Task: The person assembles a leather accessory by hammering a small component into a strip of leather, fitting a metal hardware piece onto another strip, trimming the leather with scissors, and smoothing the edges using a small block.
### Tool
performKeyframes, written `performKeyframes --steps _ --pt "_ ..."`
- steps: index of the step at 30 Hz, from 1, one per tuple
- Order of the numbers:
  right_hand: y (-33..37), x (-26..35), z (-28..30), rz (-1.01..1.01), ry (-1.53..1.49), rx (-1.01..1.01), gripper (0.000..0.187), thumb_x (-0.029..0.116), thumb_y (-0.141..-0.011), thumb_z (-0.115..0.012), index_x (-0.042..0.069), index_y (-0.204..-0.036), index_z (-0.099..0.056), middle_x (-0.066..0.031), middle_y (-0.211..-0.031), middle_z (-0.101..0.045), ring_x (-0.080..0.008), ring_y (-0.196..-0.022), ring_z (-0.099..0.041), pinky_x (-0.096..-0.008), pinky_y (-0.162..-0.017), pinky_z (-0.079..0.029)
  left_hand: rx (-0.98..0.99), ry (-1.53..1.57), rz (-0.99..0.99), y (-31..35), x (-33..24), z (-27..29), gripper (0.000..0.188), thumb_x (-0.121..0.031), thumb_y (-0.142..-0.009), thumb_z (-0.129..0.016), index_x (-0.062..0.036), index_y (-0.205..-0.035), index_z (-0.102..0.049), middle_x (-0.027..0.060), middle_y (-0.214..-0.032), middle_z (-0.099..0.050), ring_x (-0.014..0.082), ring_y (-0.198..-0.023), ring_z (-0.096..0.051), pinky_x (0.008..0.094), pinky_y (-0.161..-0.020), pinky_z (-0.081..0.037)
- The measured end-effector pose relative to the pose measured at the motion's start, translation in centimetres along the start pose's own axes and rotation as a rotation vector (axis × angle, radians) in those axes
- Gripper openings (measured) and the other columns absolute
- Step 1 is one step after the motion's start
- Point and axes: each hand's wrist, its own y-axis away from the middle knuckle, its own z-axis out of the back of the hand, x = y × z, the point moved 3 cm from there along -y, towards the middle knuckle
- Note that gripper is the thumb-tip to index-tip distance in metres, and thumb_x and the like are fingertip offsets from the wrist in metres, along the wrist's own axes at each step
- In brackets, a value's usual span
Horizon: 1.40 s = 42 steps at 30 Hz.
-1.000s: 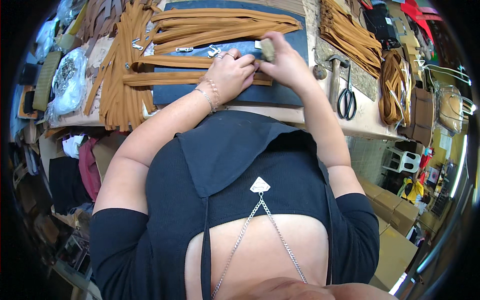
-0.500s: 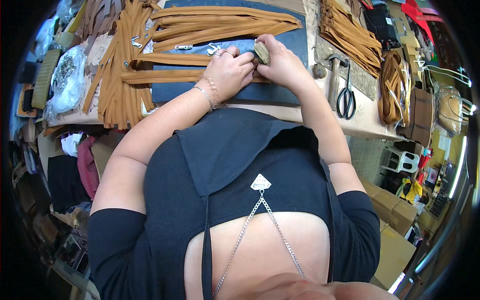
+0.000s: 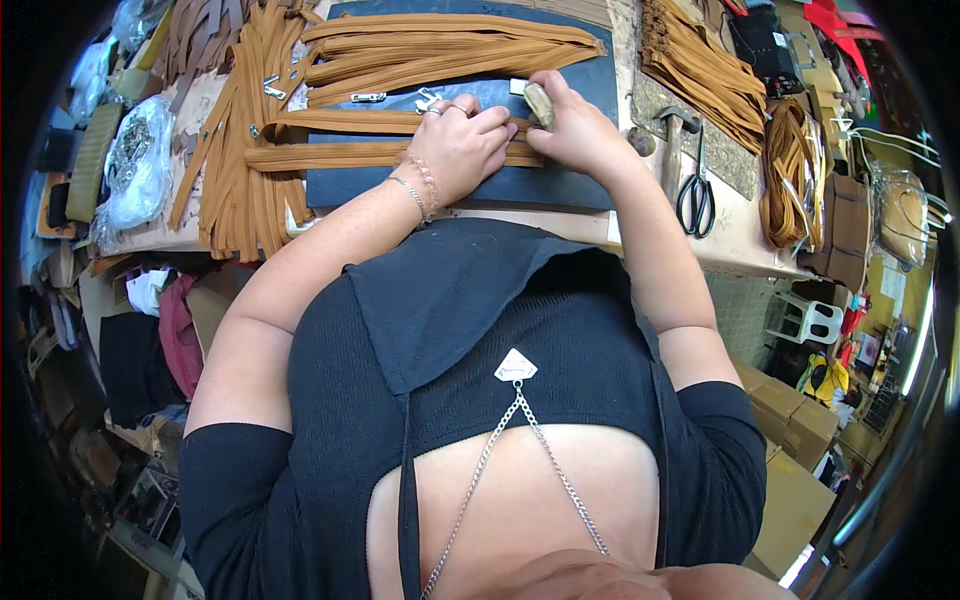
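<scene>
My left hand (image 3: 458,150) lies over two brown zipper strips (image 3: 330,154) on a dark board (image 3: 400,184), its fingers bent and pressed onto their right part. Close to those fingertips, my right hand (image 3: 580,130) is closed around a small, worn, tan-olive block-like piece (image 3: 541,105); its exact kind I cannot make out. Beyond that piece lies a small white rectangle (image 3: 518,87). Loose metal zipper sliders (image 3: 428,98) rest just past my left hand, with another slider (image 3: 368,97) to their left.
More zipper strips (image 3: 440,45) lie across the back of the board, and a bundle (image 3: 240,170) hangs over the table's front edge at left. To the right are a hammer (image 3: 672,150), black-handled scissors (image 3: 695,205), a round lump (image 3: 641,141) and further zipper bundles (image 3: 700,80).
My right hand has shifted slightly right, away from my left fingers, with the tan piece in it. The zipper strips' right ends now show more. My left hand stays in place.
</scene>
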Motion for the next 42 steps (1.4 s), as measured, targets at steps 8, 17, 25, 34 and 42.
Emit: performKeyframes --steps 8,17,25,34,42 --pt "-0.3 0.4 0.2 0.063 0.001 -0.043 0.062 0.022 -0.078 -0.068 0.011 -0.133 -0.043 -0.0243 -0.122 -0.063 -0.0416 -0.114 -0.060 -0.0456 -0.096 -0.049 -0.047 -0.005 -0.027 -0.4 -0.1 0.4 0.017 -0.026 -0.086 -0.068 -0.0141 -0.098 -0.072 -0.0044 -0.101 -0.061 0.0197 -0.091 -0.057 0.0382 -0.084 -0.048" --pt "1.0 -2.2 0.7 -0.037 0.130 0.012 0.061 0.023 -0.078 -0.069 0.012 -0.133 -0.044 -0.0235 -0.120 -0.063 -0.0417 -0.115 -0.060 -0.0455 -0.096 -0.049 -0.029 -0.023 -0.015 -0.2 -0.1 0.1 0.018 -0.025 -0.086 -0.067 -0.0139 -0.099 -0.072 -0.0047 -0.103 -0.061 0.0190 -0.095 -0.056 0.0394 -0.086 -0.047" --pt "-0.3 0.8 -0.3 0.093 -0.029 -0.116 0.058 0.022 -0.078 -0.069 0.011 -0.130 -0.045 -0.0225 -0.119 -0.063 -0.0406 -0.115 -0.060 -0.0455 -0.097 -0.048 0.006 -0.045 -0.008 -0.4 -0.2 0.3 0.021 -0.026 -0.086 -0.068 -0.0151 -0.103 -0.071 -0.0045 -0.107 -0.061 0.0198 -0.097 -0.057 0.0398 -0.087 -0.048" --pt "1.2 -0.6 0.0 0.006 0.044 0.004 0.062 0.022 -0.079 -0.069 0.011 -0.134 -0.044 -0.0227 -0.124 -0.061 -0.0404 -0.117 -0.059 -0.0451 -0.098 -0.048 -0.012 -0.049 -0.030 -0.2 -0.2 0.1 0.022 -0.026 -0.086 -0.068 -0.0169 -0.106 -0.072 -0.0059 -0.106 -0.063 0.0180 -0.094 -0.056 0.0367 -0.083 -0.046" --pt "0.9 -0.1 1.3 0.058 0.089 -0.023 0.059 0.023 -0.078 -0.070 0.013 -0.131 -0.047 -0.0211 -0.122 -0.063 -0.0401 -0.113 -0.061 -0.0451 -0.095 -0.050 0.010 -0.036 -0.016 -0.1 0.0 -0.2 0.023 -0.027 -0.087 -0.067 -0.0165 -0.107 -0.071 -0.0046 -0.105 -0.061 0.0194 -0.094 -0.056 0.0392 -0.084 -0.045"
